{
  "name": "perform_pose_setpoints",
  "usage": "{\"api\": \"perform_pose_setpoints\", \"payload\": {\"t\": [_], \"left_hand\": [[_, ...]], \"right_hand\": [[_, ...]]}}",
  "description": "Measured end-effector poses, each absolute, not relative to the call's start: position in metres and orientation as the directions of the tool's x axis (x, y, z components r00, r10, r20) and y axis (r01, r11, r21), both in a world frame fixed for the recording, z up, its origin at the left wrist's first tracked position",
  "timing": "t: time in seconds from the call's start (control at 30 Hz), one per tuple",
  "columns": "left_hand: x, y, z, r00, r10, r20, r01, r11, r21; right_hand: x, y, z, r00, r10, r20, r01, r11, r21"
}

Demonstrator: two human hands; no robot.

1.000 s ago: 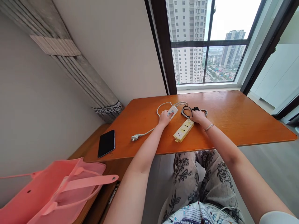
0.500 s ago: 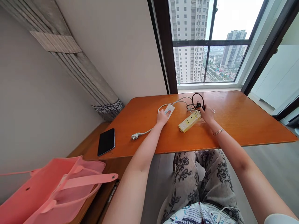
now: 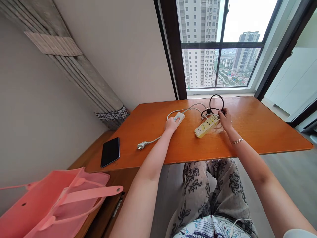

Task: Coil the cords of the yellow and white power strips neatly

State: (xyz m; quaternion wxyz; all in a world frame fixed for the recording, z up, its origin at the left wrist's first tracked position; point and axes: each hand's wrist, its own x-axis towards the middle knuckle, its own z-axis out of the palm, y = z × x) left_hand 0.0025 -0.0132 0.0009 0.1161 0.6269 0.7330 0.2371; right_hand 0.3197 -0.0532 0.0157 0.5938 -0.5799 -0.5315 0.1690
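Note:
My left hand point(image 3: 171, 124) is closed on a white power strip point(image 3: 180, 116) lying on the orange-brown table point(image 3: 267, 129). A pale cable runs from it, and a grey-white plug point(image 3: 142, 145) rests on the table left of my left forearm. At the right, my right hand point(image 3: 225, 119) is closed around part of a looped black cable point(image 3: 223, 101), at the far end of a yellow power strip point(image 3: 207, 126). The yellow strip lies tilted on the tabletop, sockets up. Its far end is partly hidden by cables and my fingers.
A black phone or tablet point(image 3: 110, 152) lies at the table's left edge. An open pink bag point(image 3: 56, 201) stands at the lower left. Behind the table are a window point(image 3: 220, 45) and a gathered curtain point(image 3: 99, 96). My legs are below the table's front edge.
My right hand has moved right, and the black cable and the yellow strip have shifted right with it. My left hand stays on the white strip. The view has shifted slightly.

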Motion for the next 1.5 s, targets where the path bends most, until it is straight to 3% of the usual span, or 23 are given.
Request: {"api": "perform_pose_setpoints", "payload": {"t": [0.13,0.27,0.33,0.43,0.53,0.63,0.77,0.87,1.0,1.07,1.2,1.37,1.5], "left_hand": [[0.008,-0.018,0.003,-0.171,0.979,0.112,0.874,0.099,0.476],[0.022,-0.03,0.009,-0.152,0.97,0.19,0.883,0.047,0.467],[0.035,-0.041,0.014,-0.067,0.954,0.291,0.875,-0.084,0.477],[0.063,-0.06,0.022,0.194,0.892,0.409,0.764,-0.399,0.508],[0.091,-0.078,0.025,0.406,0.855,0.323,0.636,-0.518,0.572],[0.109,-0.088,0.025,0.47,0.852,0.23,0.636,-0.508,0.582],[0.115,-0.092,0.022,0.438,0.877,0.198,0.651,-0.462,0.603],[0.109,-0.093,0.019,0.371,0.903,0.217,0.578,-0.407,0.707],[0.094,-0.094,0.018,0.235,0.956,0.174,0.272,-0.237,0.933],[0.086,-0.097,0.02,0.212,0.968,0.136,0.066,-0.153,0.986],[0.071,-0.11,0.027,0.162,0.976,0.147,-0.175,-0.118,0.978],[0.062,-0.133,0.036,0.115,0.957,0.266,-0.264,-0.229,0.937],[0.059,-0.153,0.04,0.053,0.938,0.343,-0.311,-0.31,0.898]], "right_hand": [[0.318,-0.054,0.015,0.35,0.827,0.44,0.361,0.314,-0.878],[0.315,-0.055,0.014,0.335,0.831,0.444,0.324,0.341,-0.882],[0.313,-0.055,0.013,0.334,0.832,0.443,0.312,0.346,-0.885],[0.311,-0.054,0.01,0.334,0.836,0.435,0.299,0.344,-0.89],[0.31,-0.054,0.007,0.331,0.841,0.428,0.29,0.341,-0.894],[0.311,-0.054,0.004,0.324,0.846,0.423,0.288,0.338,-0.896],[0.314,-0.056,0.002,0.289,0.861,0.418,0.29,0.337,-0.896],[0.318,-0.059,0.0,0.229,0.881,0.414,0.299,0.341,-0.891],[0.325,-0.062,-0.004,0.176,0.893,0.413,0.335,0.34,-0.879],[0.328,-0.063,-0.007,0.162,0.898,0.41,0.366,0.331,-0.87],[0.329,-0.069,-0.012,0.127,0.903,0.41,0.451,0.315,-0.835],[0.326,-0.083,-0.008,0.066,0.9,0.431,0.568,0.321,-0.758],[0.327,-0.093,-0.002,-0.068,0.885,0.46,0.712,0.366,-0.599]]}}
